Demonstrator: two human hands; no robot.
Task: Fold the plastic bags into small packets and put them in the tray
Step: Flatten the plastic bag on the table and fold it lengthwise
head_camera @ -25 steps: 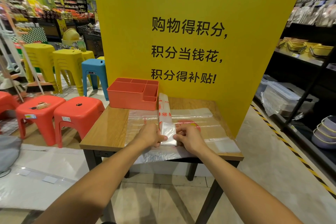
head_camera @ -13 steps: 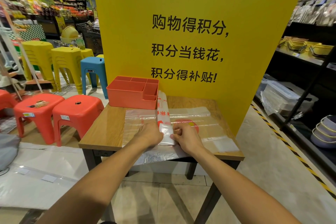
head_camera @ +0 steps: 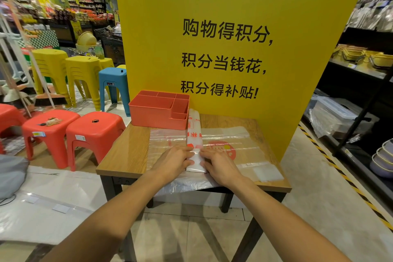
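A bag [head_camera: 194, 138], folded into a narrow strip, lies down the middle of the tabletop [head_camera: 127, 151] from 6 o'clock to 12 o'clock, on top of flat clear bags [head_camera: 238, 151]. The left hand [head_camera: 172, 160] sits at 9 o'clock of the strip's near end and the right hand [head_camera: 221, 166] at 3 o'clock. Both press down on it with fairly straight fingers, gripping nothing. The tray [head_camera: 158, 112] stands at 11 o'clock, touching the strip's far end.
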